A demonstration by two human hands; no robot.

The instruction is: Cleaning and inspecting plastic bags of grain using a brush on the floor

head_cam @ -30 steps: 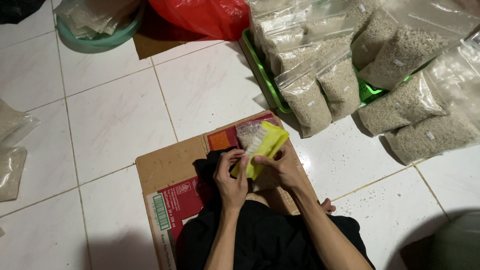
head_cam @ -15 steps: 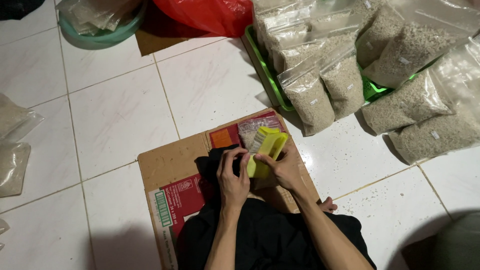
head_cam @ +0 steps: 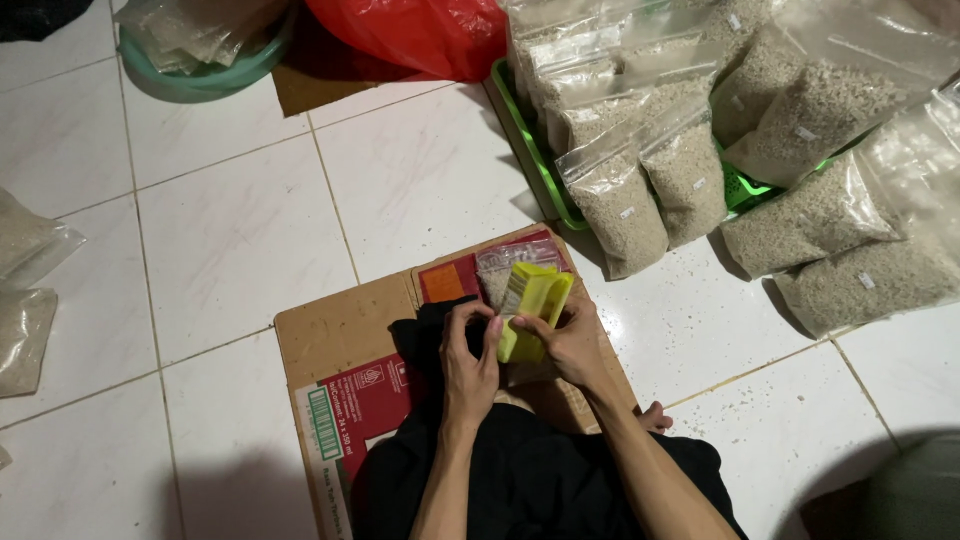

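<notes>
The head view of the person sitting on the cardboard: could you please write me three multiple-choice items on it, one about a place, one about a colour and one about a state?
1. Where do the clear bags of pale grain lie?
A. Far side, to the person's right
B. On the person's lap
C. Inside the teal basin

2. What colour is the flat packet in the hands?
A. Blue
B. Yellow-green
C. White

3. How is that packet held?
A. Lying loose on the tiles
B. In one hand only
C. Between both hands

Answers:
1 A: the bags are heaped over a green tray, up and to the right.
2 B: its face is bright yellow-green.
3 C: the left hand and right hand both grip it above the cardboard.
</notes>
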